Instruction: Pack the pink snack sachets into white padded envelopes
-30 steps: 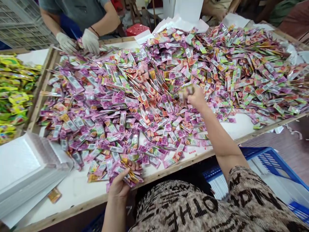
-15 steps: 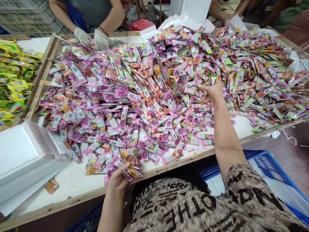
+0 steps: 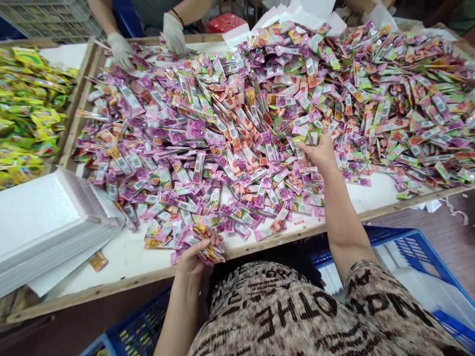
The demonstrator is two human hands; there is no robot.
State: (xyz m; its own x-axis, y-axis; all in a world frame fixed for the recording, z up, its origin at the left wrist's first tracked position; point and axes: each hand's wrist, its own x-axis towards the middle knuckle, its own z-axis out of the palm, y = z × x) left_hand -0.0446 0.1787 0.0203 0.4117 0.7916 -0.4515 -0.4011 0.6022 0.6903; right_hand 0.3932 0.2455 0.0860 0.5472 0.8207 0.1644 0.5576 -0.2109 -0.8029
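Note:
A bunch of small pink, purple and yellow snack packets (image 3: pixel 196 242) is gripped in my left hand (image 3: pixel 196 254), close to the table's front edge. My right hand (image 3: pixel 321 154) reaches over the big pile of similar packets (image 3: pixel 178 133). Its fingers are closed on a packet with green edges (image 3: pixel 312 137), partly hidden by the hand. Loose packets with barcodes and fruit pictures lie all around both hands.
A stack of white trays or boxes (image 3: pixel 44 217) stands at the left, with one loose packet (image 3: pixel 98 260) beside it. Yellow packets (image 3: pixel 35 118) lie beyond a wooden divider (image 3: pixel 77 104). Blue crates (image 3: pixel 419 257) are below the table. Across it, a co-worker's gloved hands (image 3: pixel 174 34) touch packets.
The view has shifted a little. My right hand has moved left and nearer over the pile, the green-edged packet moving along. My left hand keeps its bunch. The co-worker's gloved hands have moved apart.

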